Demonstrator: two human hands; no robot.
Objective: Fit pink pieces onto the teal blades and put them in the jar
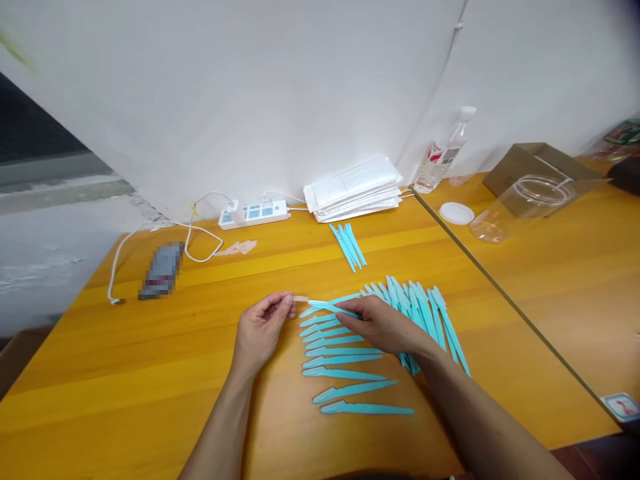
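Observation:
Between the fingertips of my left hand [265, 327] is a small pale translucent blade cover [301, 299], its free end at the tip of a light-blue eyebrow razor [323, 305]. That razor is gripped by my right hand [375, 321], its head pointing left; whether cover and blade touch I cannot tell. Below, several similar razors [345, 361] lie side by side in a column, heads to the left. A loose heap of razors [423, 307] spreads out to the right, partly behind my right hand and forearm. Farther back lies a small group of razors [349, 247].
Pale covers [239, 248] lie near a white cable and a power strip [255, 214]. A blurred-out phone [163, 270] is at left. White packets [355, 190] are stacked by the wall. At right are a bottle [443, 157], lid [457, 213], clear jar [520, 207] and cardboard box [515, 167].

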